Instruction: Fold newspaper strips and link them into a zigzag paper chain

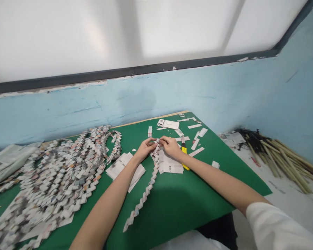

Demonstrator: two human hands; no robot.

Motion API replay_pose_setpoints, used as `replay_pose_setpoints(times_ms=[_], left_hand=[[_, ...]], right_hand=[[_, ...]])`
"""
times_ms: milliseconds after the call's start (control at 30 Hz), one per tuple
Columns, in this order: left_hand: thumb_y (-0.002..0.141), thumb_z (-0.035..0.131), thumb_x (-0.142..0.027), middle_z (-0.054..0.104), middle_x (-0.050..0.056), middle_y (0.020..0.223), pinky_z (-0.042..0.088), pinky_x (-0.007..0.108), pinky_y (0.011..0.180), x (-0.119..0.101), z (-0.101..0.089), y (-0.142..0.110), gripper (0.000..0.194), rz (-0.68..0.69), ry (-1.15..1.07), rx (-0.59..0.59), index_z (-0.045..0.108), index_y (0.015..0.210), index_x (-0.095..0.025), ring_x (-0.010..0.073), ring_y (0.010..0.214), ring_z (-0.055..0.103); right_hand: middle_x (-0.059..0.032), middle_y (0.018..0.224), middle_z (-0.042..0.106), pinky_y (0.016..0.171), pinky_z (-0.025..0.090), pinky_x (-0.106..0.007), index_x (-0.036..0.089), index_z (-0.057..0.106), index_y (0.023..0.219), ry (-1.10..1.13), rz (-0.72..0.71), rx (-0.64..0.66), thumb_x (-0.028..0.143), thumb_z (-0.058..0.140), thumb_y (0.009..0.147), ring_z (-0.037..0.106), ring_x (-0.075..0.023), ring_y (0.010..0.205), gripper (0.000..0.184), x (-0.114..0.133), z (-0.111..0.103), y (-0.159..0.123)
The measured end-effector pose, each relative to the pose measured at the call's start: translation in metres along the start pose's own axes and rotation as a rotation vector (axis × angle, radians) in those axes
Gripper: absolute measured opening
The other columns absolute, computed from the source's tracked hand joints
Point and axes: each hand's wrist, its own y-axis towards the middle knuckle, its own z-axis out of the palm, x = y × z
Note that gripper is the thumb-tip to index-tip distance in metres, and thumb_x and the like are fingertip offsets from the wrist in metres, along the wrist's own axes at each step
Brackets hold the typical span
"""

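A zigzag chain of folded newspaper (147,189) runs from my two hands down toward the near side of the green table. My left hand (146,148) pinches its upper end from the left. From the right, my right hand (170,146) grips the same end, its fingertips almost meeting the left ones. Cut newspaper sheets (173,165) lie beneath my right hand, and a second paper stack (123,168) is under my left forearm. A yellow utility knife (184,152) lies just beside my right wrist, partly covered by it.
A large heap of folded paper chains (65,173) covers the table's left side, with newspapers (10,161) beyond it. A white phone (168,124) and loose paper strips (195,144) lie at the back right. Bamboo poles (287,161) rest on the floor at right. A blue wall (172,90) borders the table.
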Motion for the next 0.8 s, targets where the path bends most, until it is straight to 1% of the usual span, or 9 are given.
replay_pose_setpoints(times_ms=[67, 200, 300, 433, 533, 667, 800], left_hand=[[0.068, 0.091, -0.038, 0.073, 0.004, 0.079, 0.048, 0.024, 0.06, -0.0009, -0.0002, 0.0003, 0.052, -0.016, -0.045, -0.011, 0.066, 0.107, -0.015, 0.0153, 0.062, 0.067], [0.061, 0.095, -0.036, 0.075, 0.006, 0.079, 0.053, 0.029, 0.068, -0.004, -0.0004, 0.0013, 0.057, -0.035, -0.133, -0.049, 0.065, 0.104, -0.014, 0.0187, 0.066, 0.071], [0.06, 0.096, -0.036, 0.075, 0.007, 0.078, 0.054, 0.03, 0.068, -0.0055, 0.0001, 0.0016, 0.057, -0.04, -0.151, -0.06, 0.065, 0.103, -0.014, 0.0192, 0.067, 0.071], [0.058, 0.096, -0.035, 0.074, 0.004, 0.074, 0.052, 0.028, 0.064, -0.0064, 0.0016, 0.0007, 0.057, -0.034, -0.156, -0.08, 0.063, 0.101, -0.016, 0.0169, 0.062, 0.069], [0.061, 0.095, -0.035, 0.072, 0.002, 0.072, 0.05, 0.026, 0.062, -0.0067, 0.0028, -0.0009, 0.054, -0.019, -0.137, -0.072, 0.061, 0.098, -0.016, 0.0143, 0.058, 0.066], [0.062, 0.094, -0.036, 0.07, 0.0, 0.07, 0.05, 0.026, 0.061, -0.0079, 0.0042, -0.0027, 0.053, -0.016, -0.117, -0.06, 0.059, 0.097, -0.017, 0.014, 0.057, 0.064], [0.062, 0.095, -0.036, 0.069, 0.0, 0.07, 0.05, 0.025, 0.061, -0.0091, 0.0054, -0.0031, 0.052, -0.02, -0.113, -0.066, 0.06, 0.095, -0.016, 0.0141, 0.059, 0.065]], right_hand=[[-0.0017, 0.07, 0.069, 0.066, 0.046, -0.03, 0.022, 0.068, 0.086, 0.029, 0.021, -0.004, 0.033, 0.053, 0.098, 0.062, -0.0184, 0.063, 0.022, 0.0012, 0.0006, 0.0003], [-0.0007, 0.068, 0.067, 0.061, 0.05, -0.031, 0.022, 0.067, 0.097, 0.191, 0.121, 0.013, 0.043, 0.057, 0.098, 0.063, -0.0182, 0.056, 0.024, 0.0023, 0.0025, 0.0014], [-0.001, 0.069, 0.068, 0.062, 0.053, -0.032, 0.022, 0.065, 0.096, 0.248, 0.14, 0.033, 0.046, 0.058, 0.097, 0.066, -0.0193, 0.058, 0.025, 0.0024, 0.0033, 0.0015], [-0.0038, 0.079, 0.072, 0.07, 0.054, -0.034, 0.022, 0.067, 0.09, 0.147, 0.088, -0.026, 0.044, 0.062, 0.094, 0.069, -0.0218, 0.073, 0.023, 0.0021, 0.0031, 0.0015], [-0.0051, 0.084, 0.072, 0.073, 0.054, -0.034, 0.021, 0.068, 0.087, 0.124, 0.048, -0.065, 0.039, 0.064, 0.093, 0.068, -0.0217, 0.078, 0.019, 0.0011, 0.0028, 0.0025], [-0.01, 0.104, 0.069, 0.074, 0.054, -0.034, 0.02, 0.066, 0.078, 0.14, -0.038, -0.093, 0.034, 0.065, 0.091, 0.068, -0.0226, 0.091, 0.019, -0.0006, 0.0018, 0.0044], [-0.0102, 0.106, 0.067, 0.072, 0.053, -0.033, 0.02, 0.062, 0.074, 0.141, -0.058, -0.067, 0.032, 0.065, 0.09, 0.066, -0.0219, 0.091, 0.021, -0.0032, 0.0014, 0.0048]])
